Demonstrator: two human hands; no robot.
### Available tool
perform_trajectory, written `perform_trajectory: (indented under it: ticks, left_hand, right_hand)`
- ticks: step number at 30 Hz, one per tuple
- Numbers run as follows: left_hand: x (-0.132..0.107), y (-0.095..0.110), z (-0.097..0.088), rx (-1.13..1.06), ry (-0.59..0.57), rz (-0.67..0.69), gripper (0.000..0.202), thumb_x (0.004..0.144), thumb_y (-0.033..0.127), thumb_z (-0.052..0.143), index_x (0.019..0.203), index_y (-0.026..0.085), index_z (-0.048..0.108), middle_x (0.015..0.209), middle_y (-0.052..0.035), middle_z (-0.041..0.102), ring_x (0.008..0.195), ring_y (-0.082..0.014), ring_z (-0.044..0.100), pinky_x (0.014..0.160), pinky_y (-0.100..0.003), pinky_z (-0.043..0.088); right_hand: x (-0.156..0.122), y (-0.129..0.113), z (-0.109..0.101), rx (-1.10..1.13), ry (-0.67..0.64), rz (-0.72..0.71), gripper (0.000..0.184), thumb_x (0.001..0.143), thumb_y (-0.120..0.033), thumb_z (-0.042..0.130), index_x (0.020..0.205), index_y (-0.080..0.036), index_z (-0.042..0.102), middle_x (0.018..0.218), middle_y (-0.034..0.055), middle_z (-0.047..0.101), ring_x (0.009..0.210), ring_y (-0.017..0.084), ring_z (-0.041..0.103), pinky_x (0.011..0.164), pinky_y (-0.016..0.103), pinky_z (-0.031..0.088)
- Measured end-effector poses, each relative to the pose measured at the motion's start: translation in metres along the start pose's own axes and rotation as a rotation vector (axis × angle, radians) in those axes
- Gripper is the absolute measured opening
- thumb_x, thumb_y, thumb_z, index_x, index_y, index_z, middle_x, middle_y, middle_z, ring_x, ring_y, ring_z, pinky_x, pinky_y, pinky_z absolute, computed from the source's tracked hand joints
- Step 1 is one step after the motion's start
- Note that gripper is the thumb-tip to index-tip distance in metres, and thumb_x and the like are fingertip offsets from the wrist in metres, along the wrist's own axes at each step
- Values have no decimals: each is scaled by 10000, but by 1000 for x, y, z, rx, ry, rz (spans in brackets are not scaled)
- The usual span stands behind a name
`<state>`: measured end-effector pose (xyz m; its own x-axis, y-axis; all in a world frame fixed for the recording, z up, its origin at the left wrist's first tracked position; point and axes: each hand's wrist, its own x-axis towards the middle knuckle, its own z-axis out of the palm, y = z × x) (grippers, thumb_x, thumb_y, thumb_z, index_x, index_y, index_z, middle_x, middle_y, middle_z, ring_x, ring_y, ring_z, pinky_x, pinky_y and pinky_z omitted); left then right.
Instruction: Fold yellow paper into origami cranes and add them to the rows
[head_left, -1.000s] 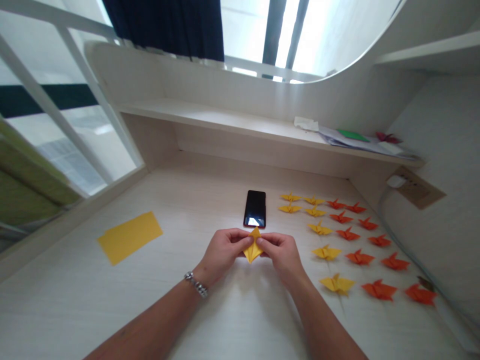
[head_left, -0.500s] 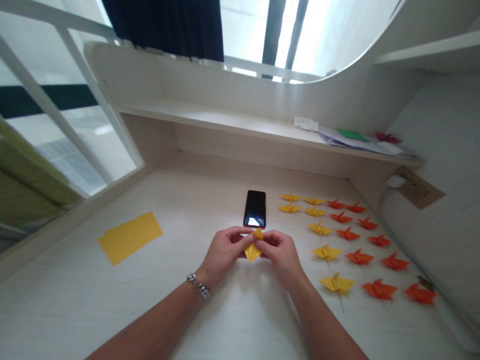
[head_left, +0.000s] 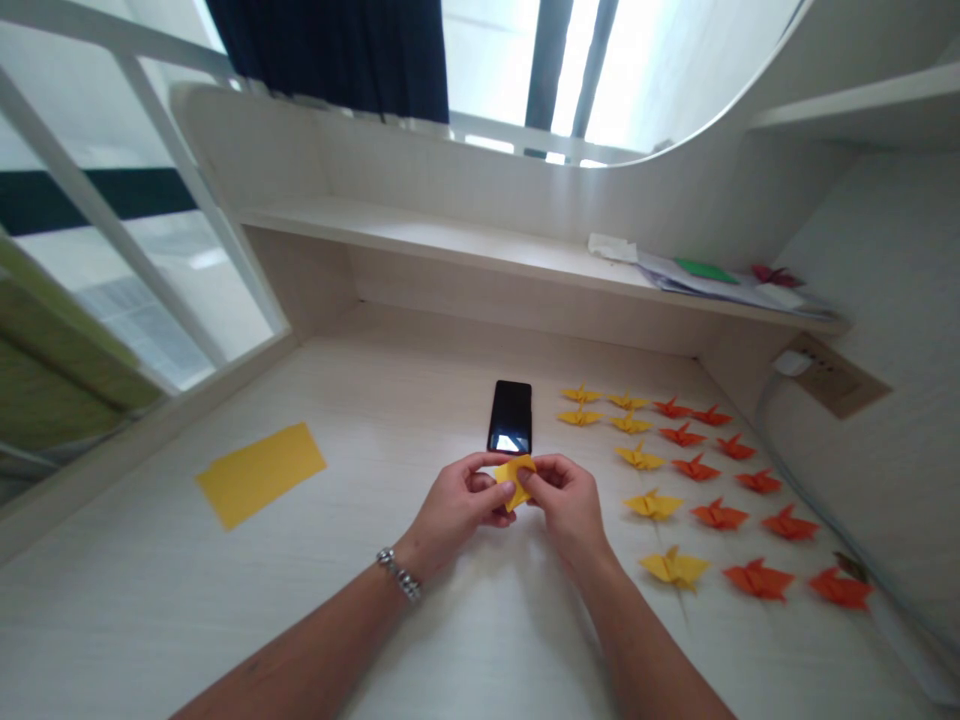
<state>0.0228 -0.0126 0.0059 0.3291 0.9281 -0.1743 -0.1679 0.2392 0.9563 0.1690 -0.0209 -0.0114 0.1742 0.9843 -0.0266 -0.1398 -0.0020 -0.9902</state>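
Note:
A small piece of folded yellow origami paper (head_left: 514,478) is held between both hands, a little above the desk. My left hand (head_left: 459,497) pinches its left side, thumb on the front and fingers curled behind. On the right edge my right hand (head_left: 564,492) is closed too, its thumb pressed on the paper. The fingers hide parts of the folds. Just beyond the fingertips lies a black phone (head_left: 510,415), screen up.
Rows of folded yellow cranes (head_left: 652,505) and orange cranes (head_left: 720,514) stand on the right of the desk. Flat yellow sheets (head_left: 262,475) lie at left. A shelf (head_left: 450,245) runs along the back, with papers (head_left: 701,280) on it. A cable (head_left: 810,500) trails down the right wall.
The yellow paper has gone from a narrow pointed shape to a wider, squarer one, turned between the fingers. Both hands have shifted slightly; the things on the desk stay put.

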Motion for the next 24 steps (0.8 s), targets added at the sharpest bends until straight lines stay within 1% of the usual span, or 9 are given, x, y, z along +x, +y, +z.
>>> perform_trajectory:
  ticks: [3,7,9,12,15,17,21,24]
  left_hand:
    - [0,1,1,-17,-19,-16,517,692,270,737,1154,112,567,612,1,618,540,-142,638,558,-262,535]
    - [0,1,1,-65,-38,-23,514,651,195,753,1125,107,573,614,5,616,555,-137,637,579,-256,525]
    - [0,0,0,-92,-53,-23,493,671,204,738,1125,115,568,639,0,620,569,-140,641,590,-263,525]
    - [0,-2,-1,-93,-66,-22,476,699,262,728,1126,131,566,671,-9,629,586,-147,649,594,-272,525]
    - [1,-4,-2,-67,-81,-14,519,663,243,758,1129,133,558,651,4,626,586,-147,647,599,-269,523]
    - [1,-4,-3,-59,-97,-3,537,653,216,763,1138,128,548,646,5,631,591,-148,646,604,-270,523]
    - [0,-2,-4,-45,-125,16,540,658,184,756,1152,132,546,648,5,632,602,-148,643,611,-271,528]
    - [0,0,-4,-53,-102,5,488,693,239,737,1142,142,569,689,-9,637,628,-150,645,627,-284,536]
  right_hand:
    - [0,-2,1,-27,44,-42,276,641,-362,762,778,-137,678,682,47,691,601,160,617,556,267,494]
    - [0,-3,1,-53,60,-90,245,656,-350,749,772,-146,678,698,48,695,622,169,623,581,278,503]
    - [0,-3,1,-59,66,-97,234,662,-345,744,774,-150,679,697,45,692,622,169,623,582,279,505]
    - [0,-4,1,-75,76,-110,233,660,-352,746,769,-157,682,704,46,694,631,176,627,596,287,510]
    - [0,-3,2,-85,95,-129,241,657,-361,752,763,-156,682,702,46,694,641,179,627,611,291,509]
    - [0,-3,2,-71,101,-118,252,655,-364,756,765,-151,681,696,46,691,633,176,624,601,289,506]
    - [0,-2,1,-25,72,-80,263,649,-360,764,769,-144,675,689,48,688,614,169,619,575,282,505]
    - [0,-2,0,-8,43,-58,276,641,-371,768,770,-144,676,684,49,690,605,167,619,564,281,505]
